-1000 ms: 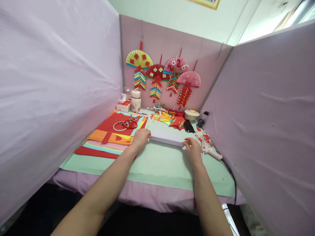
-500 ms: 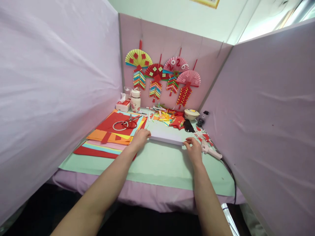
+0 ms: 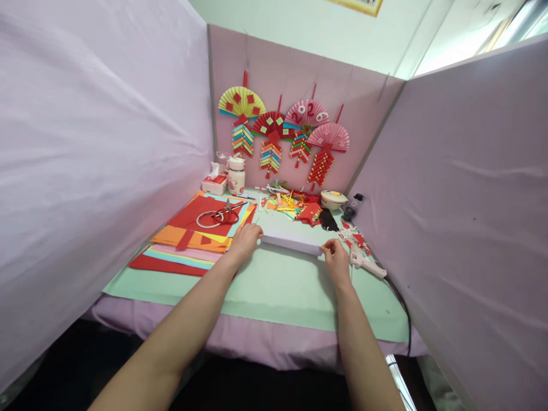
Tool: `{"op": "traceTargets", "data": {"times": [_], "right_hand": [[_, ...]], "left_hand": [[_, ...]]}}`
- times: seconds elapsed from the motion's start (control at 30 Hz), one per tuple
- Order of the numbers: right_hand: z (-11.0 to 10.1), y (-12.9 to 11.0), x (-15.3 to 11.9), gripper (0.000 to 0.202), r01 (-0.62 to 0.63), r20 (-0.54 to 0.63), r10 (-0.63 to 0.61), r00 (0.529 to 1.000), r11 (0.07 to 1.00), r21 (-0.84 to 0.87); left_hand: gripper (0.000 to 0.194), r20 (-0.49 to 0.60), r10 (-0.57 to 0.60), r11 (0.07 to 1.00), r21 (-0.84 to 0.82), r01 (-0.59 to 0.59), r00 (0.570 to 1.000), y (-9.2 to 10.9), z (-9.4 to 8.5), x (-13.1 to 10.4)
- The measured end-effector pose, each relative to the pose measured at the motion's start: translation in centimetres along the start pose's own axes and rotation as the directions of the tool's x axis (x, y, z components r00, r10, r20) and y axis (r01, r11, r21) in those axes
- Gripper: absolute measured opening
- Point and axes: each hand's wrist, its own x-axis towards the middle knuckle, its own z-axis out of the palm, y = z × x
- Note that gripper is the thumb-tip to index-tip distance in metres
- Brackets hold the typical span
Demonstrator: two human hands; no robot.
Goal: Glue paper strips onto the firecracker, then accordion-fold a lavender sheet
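A pale lavender sheet of paper point(image 3: 289, 242) with a folded strip along its near edge lies in the middle of the table. My left hand point(image 3: 247, 241) pinches its left end, and my right hand point(image 3: 336, 258) pinches the right end between thumb and fingers. The strip stands slightly raised between the two hands. Close to my left hand lies a stack of coloured paper point(image 3: 184, 214), with red-handled scissors point(image 3: 226, 212) and a ring-shaped roll point(image 3: 208, 218) on top. A white glue gun point(image 3: 367, 264) rests just right of my right hand.
Paper scraps point(image 3: 286, 201), a black phone point(image 3: 329, 219) and a lidded bowl point(image 3: 333, 199) lie toward the back. A bottle point(image 3: 236, 176) and a tissue box point(image 3: 214, 184) stand back left. Paper fan decorations point(image 3: 306, 117) hang on the rear panel; the glue gun's cord point(image 3: 405, 308) runs off the right edge.
The folded strip of the paper has tilted up a little at its near edge. My right hand has shifted very slightly; both hands still grip the ends.
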Motion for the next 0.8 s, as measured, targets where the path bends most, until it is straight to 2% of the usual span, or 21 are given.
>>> {"op": "traceTargets", "data": {"times": [0.47, 0.57, 0.7, 0.8], "right_hand": [[0.5, 0.7, -0.1, 0.019, 0.023, 0.040, -0.024, 0.999, 1.000, 0.016], [0.5, 0.7, -0.1, 0.019, 0.036, 0.036, -0.037, 0.999, 0.999, 0.020], [0.6, 0.4, -0.3, 0.020, 0.064, 0.077, -0.066, 0.995, 0.997, 0.031], [0.6, 0.0, -0.5, 0.021, 0.082, 0.124, -0.085, 0.989, 0.996, 0.033]], "left_hand": [[0.018, 0.025, -0.036, 0.999, -0.015, 0.037, 0.999, 0.1, 0.0, -0.1], [0.018, 0.010, 0.018, 0.999, -0.050, -0.018, 1.000, 0.5, 0.1, -0.4], [0.028, -0.025, 0.104, 0.991, -0.083, -0.105, 0.994, 1.8, 0.0, -0.8], [0.019, 0.033, 0.150, 0.986, -0.081, -0.147, 0.988, 3.0, 0.0, -0.8]]}}
